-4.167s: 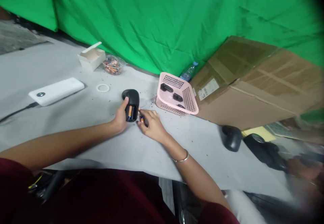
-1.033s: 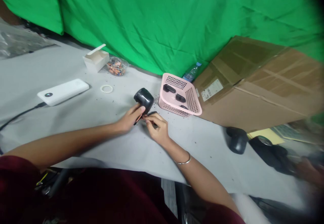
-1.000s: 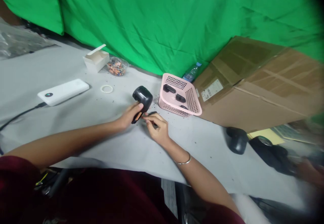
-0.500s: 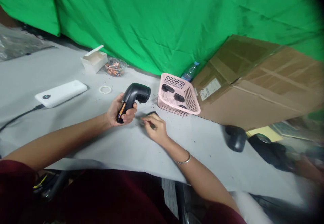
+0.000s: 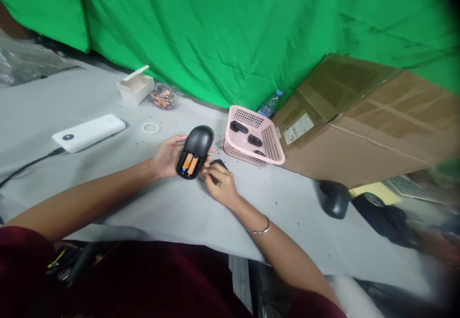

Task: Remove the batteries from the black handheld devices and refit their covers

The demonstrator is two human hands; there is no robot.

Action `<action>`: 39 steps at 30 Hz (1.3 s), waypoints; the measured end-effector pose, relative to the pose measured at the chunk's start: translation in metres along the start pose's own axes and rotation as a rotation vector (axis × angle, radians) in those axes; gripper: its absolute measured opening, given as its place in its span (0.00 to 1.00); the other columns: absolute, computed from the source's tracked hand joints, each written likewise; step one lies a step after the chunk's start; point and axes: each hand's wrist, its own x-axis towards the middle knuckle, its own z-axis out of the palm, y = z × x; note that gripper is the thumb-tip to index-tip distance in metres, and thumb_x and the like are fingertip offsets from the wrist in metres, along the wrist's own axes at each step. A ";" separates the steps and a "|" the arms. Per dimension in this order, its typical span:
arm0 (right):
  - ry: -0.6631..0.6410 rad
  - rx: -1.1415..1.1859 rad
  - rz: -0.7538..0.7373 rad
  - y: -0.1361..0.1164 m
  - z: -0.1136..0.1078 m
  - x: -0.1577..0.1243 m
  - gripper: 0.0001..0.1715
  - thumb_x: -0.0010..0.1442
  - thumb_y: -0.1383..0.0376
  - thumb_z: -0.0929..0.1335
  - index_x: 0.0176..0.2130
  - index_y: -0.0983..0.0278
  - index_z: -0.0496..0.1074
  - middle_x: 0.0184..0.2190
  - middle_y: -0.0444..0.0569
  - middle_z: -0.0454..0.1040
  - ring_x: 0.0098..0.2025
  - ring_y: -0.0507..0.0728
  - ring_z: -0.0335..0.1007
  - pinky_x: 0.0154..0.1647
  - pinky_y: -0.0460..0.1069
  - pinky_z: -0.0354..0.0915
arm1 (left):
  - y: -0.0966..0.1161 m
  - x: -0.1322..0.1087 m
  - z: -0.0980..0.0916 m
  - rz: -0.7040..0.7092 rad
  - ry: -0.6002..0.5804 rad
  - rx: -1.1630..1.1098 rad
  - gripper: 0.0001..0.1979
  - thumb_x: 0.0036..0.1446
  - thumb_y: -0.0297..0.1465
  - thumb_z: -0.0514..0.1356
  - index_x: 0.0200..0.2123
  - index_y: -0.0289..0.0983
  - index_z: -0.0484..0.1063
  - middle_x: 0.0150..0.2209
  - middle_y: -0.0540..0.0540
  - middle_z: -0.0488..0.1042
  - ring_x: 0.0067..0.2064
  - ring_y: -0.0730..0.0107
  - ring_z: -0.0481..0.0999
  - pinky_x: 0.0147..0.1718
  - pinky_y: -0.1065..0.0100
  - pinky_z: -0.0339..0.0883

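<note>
Left hand (image 5: 167,155) wraps the black device (image 5: 197,141), batteries (image 5: 190,164) facing up, long axis pointing away, while right hand (image 5: 223,186) pinches the black cover (image 5: 217,163) just to its right.

A white power bank (image 5: 89,132) with its cable lies on the grey surface (image 5: 43,102), near a bead ring (image 5: 150,128). Behind stand a small white box (image 5: 135,87) and a clear tub of batteries (image 5: 165,96). A pink basket (image 5: 247,154) sits beside a water bottle (image 5: 270,105) and a cardboard box (image 5: 366,121).

black scanner (image 5: 197,144), orange batteries (image 5: 190,163), pink basket (image 5: 270,141)
</note>
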 end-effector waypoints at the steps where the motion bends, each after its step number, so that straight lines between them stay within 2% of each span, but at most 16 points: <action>1: 0.004 -0.009 -0.003 0.001 0.000 0.000 0.09 0.60 0.72 0.64 0.35 0.65 0.74 0.30 0.48 0.71 0.30 0.51 0.66 0.31 0.47 0.65 | -0.002 0.002 0.000 0.004 0.021 0.022 0.31 0.59 0.43 0.46 0.54 0.23 0.67 0.39 0.33 0.75 0.39 0.55 0.75 0.40 0.57 0.70; 4: -0.009 -0.005 0.016 0.002 0.000 0.000 0.08 0.61 0.71 0.64 0.35 0.65 0.74 0.32 0.49 0.72 0.31 0.51 0.66 0.32 0.47 0.65 | -0.009 0.008 0.000 0.045 0.128 0.131 0.30 0.62 0.42 0.44 0.54 0.24 0.67 0.38 0.34 0.75 0.34 0.59 0.75 0.34 0.61 0.70; 8: -0.024 0.006 0.044 0.004 -0.002 -0.001 0.09 0.61 0.70 0.64 0.38 0.64 0.75 0.35 0.49 0.74 0.34 0.51 0.69 0.33 0.47 0.66 | -0.016 0.014 0.003 0.098 0.266 0.224 0.32 0.65 0.46 0.39 0.48 0.25 0.71 0.34 0.35 0.74 0.29 0.65 0.72 0.26 0.67 0.68; 14: 0.063 -0.011 0.095 0.004 -0.003 0.000 0.10 0.61 0.70 0.64 0.38 0.64 0.76 0.33 0.49 0.73 0.30 0.50 0.67 0.28 0.46 0.64 | -0.016 0.015 0.003 0.125 0.268 0.169 0.33 0.65 0.47 0.40 0.46 0.26 0.72 0.33 0.35 0.74 0.28 0.65 0.72 0.26 0.67 0.69; 21: 0.137 -0.034 0.151 0.002 -0.003 0.001 0.10 0.61 0.70 0.65 0.38 0.64 0.76 0.33 0.48 0.73 0.29 0.50 0.67 0.28 0.46 0.64 | -0.022 0.017 -0.001 0.089 0.324 0.073 0.30 0.65 0.43 0.41 0.46 0.24 0.72 0.35 0.32 0.75 0.31 0.61 0.75 0.29 0.63 0.72; 26: 0.152 -0.012 0.081 0.000 -0.002 0.001 0.11 0.61 0.71 0.65 0.41 0.64 0.76 0.36 0.50 0.74 0.34 0.51 0.70 0.29 0.46 0.66 | -0.025 0.020 -0.004 0.083 0.383 0.042 0.29 0.63 0.43 0.43 0.44 0.23 0.72 0.31 0.33 0.75 0.29 0.60 0.75 0.33 0.60 0.73; 31: 0.101 -0.143 -0.024 -0.004 0.002 0.004 0.10 0.62 0.69 0.66 0.41 0.62 0.76 0.34 0.49 0.75 0.37 0.53 0.71 0.40 0.49 0.69 | -0.030 0.022 0.002 0.108 0.442 0.048 0.26 0.63 0.41 0.44 0.42 0.25 0.73 0.28 0.37 0.74 0.25 0.64 0.73 0.26 0.66 0.70; 35: 0.063 -0.250 -0.101 -0.010 0.007 0.006 0.06 0.61 0.67 0.68 0.39 0.63 0.76 0.33 0.49 0.75 0.35 0.53 0.69 0.37 0.49 0.68 | -0.034 0.024 0.006 0.134 0.496 0.026 0.24 0.62 0.39 0.46 0.42 0.28 0.74 0.27 0.39 0.74 0.24 0.66 0.72 0.21 0.70 0.66; 39: 0.002 -0.265 -0.121 -0.012 0.012 0.005 0.07 0.62 0.65 0.68 0.40 0.63 0.75 0.35 0.49 0.74 0.37 0.54 0.69 0.38 0.49 0.68 | -0.038 0.026 0.001 0.154 0.515 0.009 0.21 0.59 0.41 0.51 0.40 0.29 0.74 0.27 0.41 0.74 0.27 0.64 0.74 0.24 0.69 0.67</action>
